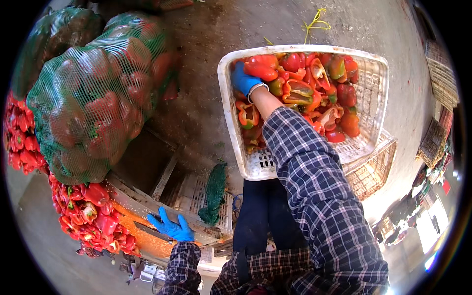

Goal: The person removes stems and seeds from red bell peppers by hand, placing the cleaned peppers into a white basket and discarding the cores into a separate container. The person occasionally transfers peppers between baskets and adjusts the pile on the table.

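Note:
In a blue glove, my right hand [246, 80] reaches into a white plastic crate [381, 92] of cut red bell peppers [315, 92]. It lies at the crate's left end, against a red pepper piece [261, 71]; its fingertips are hidden, so a grip cannot be made out. Gloved in blue too, my left hand [171, 226] has its fingers spread beside the orange edge of a work table [143, 236], with nothing in it. A green mesh sack [92, 99] full of red peppers stands at the upper left.
Loose red peppers [92, 217] are heaped left of the table. Green netting [214, 193] hangs by a white crate. A second crate [372, 169] sits under the pepper crate. Yellow twine [313, 25] lies on the floor. More crates [440, 73] stand at the far right.

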`<state>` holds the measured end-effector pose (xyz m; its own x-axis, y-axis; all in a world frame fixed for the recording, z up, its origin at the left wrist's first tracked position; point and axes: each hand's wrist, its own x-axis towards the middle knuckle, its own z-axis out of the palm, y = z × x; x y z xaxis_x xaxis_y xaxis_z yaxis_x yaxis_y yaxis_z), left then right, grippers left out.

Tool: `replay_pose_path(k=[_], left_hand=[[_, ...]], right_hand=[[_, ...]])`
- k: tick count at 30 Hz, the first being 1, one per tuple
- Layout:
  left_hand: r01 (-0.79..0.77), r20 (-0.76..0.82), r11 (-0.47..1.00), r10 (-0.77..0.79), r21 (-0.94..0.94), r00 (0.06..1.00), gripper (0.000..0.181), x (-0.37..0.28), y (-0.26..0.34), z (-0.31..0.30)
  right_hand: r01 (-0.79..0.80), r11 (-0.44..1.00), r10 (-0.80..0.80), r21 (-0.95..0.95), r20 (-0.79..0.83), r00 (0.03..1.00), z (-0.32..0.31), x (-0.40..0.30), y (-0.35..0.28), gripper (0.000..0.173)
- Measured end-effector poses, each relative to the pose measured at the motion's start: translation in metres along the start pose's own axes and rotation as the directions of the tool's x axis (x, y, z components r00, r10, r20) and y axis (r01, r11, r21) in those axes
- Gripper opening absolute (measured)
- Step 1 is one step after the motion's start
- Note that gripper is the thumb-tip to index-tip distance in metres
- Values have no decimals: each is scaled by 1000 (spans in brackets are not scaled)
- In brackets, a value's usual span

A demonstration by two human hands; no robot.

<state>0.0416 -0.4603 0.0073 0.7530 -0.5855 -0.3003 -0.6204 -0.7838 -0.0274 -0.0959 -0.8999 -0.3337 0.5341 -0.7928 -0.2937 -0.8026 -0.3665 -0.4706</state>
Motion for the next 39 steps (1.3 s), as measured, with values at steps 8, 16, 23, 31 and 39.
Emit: replay_pose_path(k=[8, 16, 23, 31, 39], left_hand=[[-26, -40, 999, 25, -30, 999, 70, -10, -17, 7], [-10, -25, 998, 9, -70, 1000, 64, 2, 4, 1], [32, -6, 999, -32, -22, 999, 66, -8, -9, 5], [50, 34, 998, -48, -49, 998, 65, 6, 7, -3], [93, 11, 996, -92, -17, 996, 76, -6, 2, -3]], right_hand=[[210, 963, -202, 168, -59, 978, -175, -138, -65, 37], [-31, 977, 27, -213, -20, 999, -58, -54, -24, 51], [73, 972, -6, -225, 285, 959, -171, -94, -59, 44], [-132, 906, 91, -401, -119, 989, -124, -84, 70, 48], [-26, 999, 22, -28, -127, 992, -207, -155, 28, 56]])
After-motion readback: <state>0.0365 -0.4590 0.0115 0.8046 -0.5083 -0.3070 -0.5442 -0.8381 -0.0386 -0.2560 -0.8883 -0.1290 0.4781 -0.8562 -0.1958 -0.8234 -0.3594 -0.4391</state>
